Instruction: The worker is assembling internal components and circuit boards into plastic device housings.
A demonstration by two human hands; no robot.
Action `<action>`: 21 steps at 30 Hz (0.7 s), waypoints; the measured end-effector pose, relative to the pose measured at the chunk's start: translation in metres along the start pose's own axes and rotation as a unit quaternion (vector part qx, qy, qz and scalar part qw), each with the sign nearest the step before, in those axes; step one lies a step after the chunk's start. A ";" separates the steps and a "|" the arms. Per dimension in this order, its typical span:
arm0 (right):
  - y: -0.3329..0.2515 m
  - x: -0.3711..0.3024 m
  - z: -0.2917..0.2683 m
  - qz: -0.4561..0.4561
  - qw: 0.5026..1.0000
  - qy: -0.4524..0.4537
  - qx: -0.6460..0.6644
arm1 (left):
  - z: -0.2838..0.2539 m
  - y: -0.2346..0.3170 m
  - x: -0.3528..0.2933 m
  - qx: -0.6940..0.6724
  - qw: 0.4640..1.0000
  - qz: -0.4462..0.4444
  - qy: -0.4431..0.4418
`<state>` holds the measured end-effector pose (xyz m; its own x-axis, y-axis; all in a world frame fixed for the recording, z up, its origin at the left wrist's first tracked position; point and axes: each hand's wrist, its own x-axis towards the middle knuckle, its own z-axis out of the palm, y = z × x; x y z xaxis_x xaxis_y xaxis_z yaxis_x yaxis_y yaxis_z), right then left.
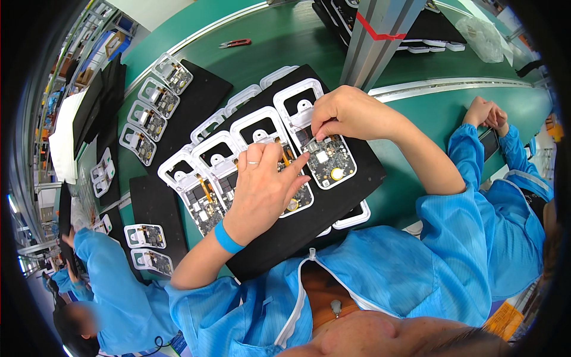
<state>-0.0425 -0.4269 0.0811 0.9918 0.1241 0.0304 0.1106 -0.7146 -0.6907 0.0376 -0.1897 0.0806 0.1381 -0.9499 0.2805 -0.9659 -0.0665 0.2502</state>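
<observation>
Several white plastic housings with dark circuit boards lie in a row on a black foam mat (357,196) in front of me. My right hand (351,113) is over the rightmost housing (289,95), thumb and fingers pinched at the upper edge of its circuit board (336,160). What is in that pinch is too small to make out. My left hand (262,184), with a ring and a blue wristband (227,238), lies over the neighbouring housing (253,122). Its index finger reaches to the left edge of the rightmost board; its thumb is apart from it, with nothing seen between them.
A metal post (380,41) with red tape rises beyond my right hand. Red-handled snips (235,43) lie on the green bench (279,35). More housings (157,98) rest on black mats at left. Co-workers in blue sit at left (119,291) and right (517,238).
</observation>
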 end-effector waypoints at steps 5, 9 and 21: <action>0.003 0.000 0.002 -0.015 1.000 0.004 -0.011 | 0.000 -0.002 0.000 -0.002 1.000 -0.001 -0.004; 0.005 -0.001 0.004 -0.059 0.998 0.021 -0.022 | 0.000 -0.002 -0.001 -0.006 1.000 0.000 0.001; 0.011 -0.005 0.008 -0.087 0.995 0.051 -0.009 | 0.002 -0.003 -0.001 -0.005 1.000 -0.004 -0.001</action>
<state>-0.0468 -0.4299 0.0670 0.9589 0.1769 0.2217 0.2809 -0.7005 -0.6561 0.0398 -0.1891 0.0781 0.1447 -0.9497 0.2775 -0.9629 -0.0706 0.2605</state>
